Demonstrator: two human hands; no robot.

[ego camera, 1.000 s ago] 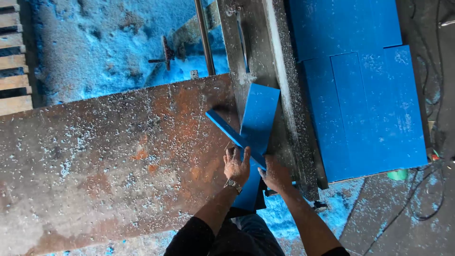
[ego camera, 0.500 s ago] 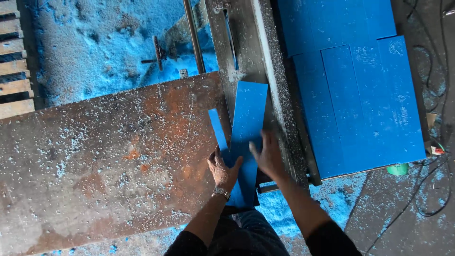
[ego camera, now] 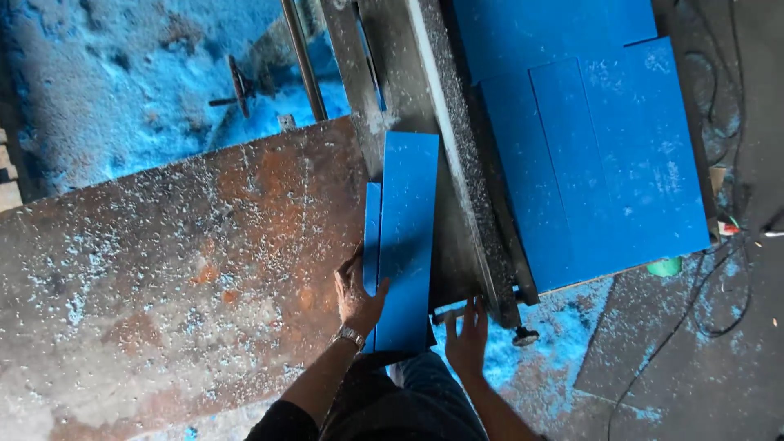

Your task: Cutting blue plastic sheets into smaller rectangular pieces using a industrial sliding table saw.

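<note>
Head view: left hand (ego camera: pixel 358 294) presses blue board (ego camera: pixel 406 237) flat mid-frame beside the narrow offcut strip (ego camera: pixel 371 237), right hand (ego camera: pixel 467 339) spread empty; stack (ego camera: pixel 588 163) waits upper right.

Blue boards (ego camera: pixel 406 237) on a rust-brown, white-speckled table (ego camera: pixel 180 269).

Rusty rough metal table (ego camera: pixel 163 269), smooth matt blue board (ego camera: pixel 406 237)

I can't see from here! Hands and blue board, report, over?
Left hand flat on blue board. Right hand open, off it. Thin blue strip alongside.
</note>
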